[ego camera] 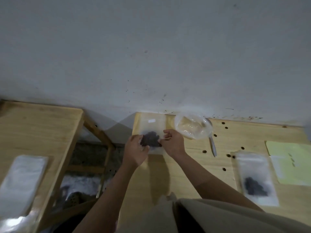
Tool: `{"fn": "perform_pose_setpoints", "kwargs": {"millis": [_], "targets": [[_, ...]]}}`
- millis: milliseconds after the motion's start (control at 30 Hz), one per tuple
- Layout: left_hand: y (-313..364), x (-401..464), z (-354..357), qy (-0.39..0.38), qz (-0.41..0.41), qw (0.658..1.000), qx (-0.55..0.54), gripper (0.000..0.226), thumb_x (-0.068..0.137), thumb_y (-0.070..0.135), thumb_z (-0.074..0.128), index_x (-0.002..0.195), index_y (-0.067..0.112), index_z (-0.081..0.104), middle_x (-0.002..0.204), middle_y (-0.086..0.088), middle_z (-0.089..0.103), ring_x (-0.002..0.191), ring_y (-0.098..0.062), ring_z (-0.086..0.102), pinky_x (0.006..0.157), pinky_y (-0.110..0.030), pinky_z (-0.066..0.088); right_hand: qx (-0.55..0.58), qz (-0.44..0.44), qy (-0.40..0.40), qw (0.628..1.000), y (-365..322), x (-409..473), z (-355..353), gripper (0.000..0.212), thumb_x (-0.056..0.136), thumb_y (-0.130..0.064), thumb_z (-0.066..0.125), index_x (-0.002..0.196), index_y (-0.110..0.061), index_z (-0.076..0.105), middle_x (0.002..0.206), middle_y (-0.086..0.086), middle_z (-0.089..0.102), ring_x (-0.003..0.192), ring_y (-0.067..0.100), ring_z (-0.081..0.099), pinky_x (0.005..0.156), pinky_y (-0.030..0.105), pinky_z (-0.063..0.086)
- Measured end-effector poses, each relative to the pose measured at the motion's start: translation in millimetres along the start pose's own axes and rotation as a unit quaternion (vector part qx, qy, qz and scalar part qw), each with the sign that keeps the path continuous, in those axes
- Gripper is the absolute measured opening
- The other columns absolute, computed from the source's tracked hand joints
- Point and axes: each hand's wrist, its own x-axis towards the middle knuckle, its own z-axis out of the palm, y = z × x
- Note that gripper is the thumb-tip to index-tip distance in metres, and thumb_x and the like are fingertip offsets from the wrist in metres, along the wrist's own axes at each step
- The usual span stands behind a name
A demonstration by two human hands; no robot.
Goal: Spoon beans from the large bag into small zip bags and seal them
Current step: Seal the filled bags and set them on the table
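Both hands meet over a pale wooden table (193,167) that stands against a grey-white wall (151,47) speckled with dark marks. The left hand (136,152) and the right hand (173,143) hold a small zip bag (152,121) between them, fingers curled onto its two side edges; the frame is too blurred to tell exactly how the fingertips grip. A dark clump of beans (150,139) sits in the bag between the hands.

Just beyond the right hand lies a crumpled clear plastic bag (192,126), and a pale spoon (213,146) rests on the table to that hand's right. Farther right and nearer the person lies a second zip bag with beans (256,179), beside a pale green sheet (291,162). Small round dark spots dot the tabletop around them.

Left of the left hand, across a gap showing dark floor, stands a second wooden table (37,125) with a stack of clear empty bags (21,180) on it.
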Motion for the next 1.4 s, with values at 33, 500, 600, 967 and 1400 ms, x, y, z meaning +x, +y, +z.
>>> {"fn": "perform_pose_setpoints", "kwargs": {"millis": [33,500,600,967,1400], "targets": [[-3.1,7.9,1.3,-0.003,0.011,1.000,0.026,0.038,0.083,0.013,0.069,0.117,0.000,0.059,0.119,-0.014,0.056,0.107,-0.025,0.056,0.088,-0.026,0.041,-0.025,0.002,-0.003,1.000,0.1,6.2,4.2,0.044,0.074,-0.009,0.077,0.115,-0.005,0.060,0.088,0.003,0.058,0.075,0.015,0.057,0.076,0.025,0.051],[12.8,-10.5,15.4,0.070,0.020,0.996,0.050,0.043,0.088,0.023,0.063,0.128,0.014,0.053,0.140,-0.005,0.040,0.129,-0.026,0.031,0.101,-0.030,0.031,-0.027,-0.027,-0.029,0.999,15.8,-22.9,-26.6,0.032,0.078,-0.013,0.072,0.110,-0.012,0.065,0.095,0.000,0.061,0.085,0.017,0.061,0.077,0.026,0.051],[36.4,-36.3,36.6,0.064,0.067,0.996,0.017,0.038,0.087,0.020,0.063,0.124,0.014,0.056,0.133,-0.003,0.045,0.125,-0.020,0.037,0.098,-0.020,0.028,0.013,-0.040,0.011,0.999,40.7,-56.1,-62.2,0.019,0.079,-0.010,0.072,0.098,-0.011,0.069,0.085,-0.003,0.065,0.073,0.007,0.061,0.069,0.010,0.047],[132.9,-113.5,183.0,-0.131,0.117,0.984,-0.034,0.036,0.090,0.023,0.061,0.124,0.016,0.055,0.122,0.002,0.050,0.115,-0.012,0.051,0.085,-0.018,0.036,-0.051,0.094,0.285,0.953,170.5,-96.0,-240.1,0.033,0.085,-0.019,0.064,0.115,-0.008,0.062,0.113,0.013,0.059,0.097,0.026,0.061,0.078,0.031,0.047],[179.7,-125.8,286.0,-0.144,0.019,0.989,0.004,0.048,0.089,0.023,0.060,0.135,0.014,0.047,0.138,-0.006,0.044,0.127,-0.020,0.042,0.106,-0.033,0.037,-0.102,0.129,0.100,0.981,231.9,-66.8,-296.4,0.029,0.083,-0.023,0.061,0.109,-0.011,0.063,0.112,0.014,0.060,0.098,0.030,0.060,0.079,0.033,0.050]]}}
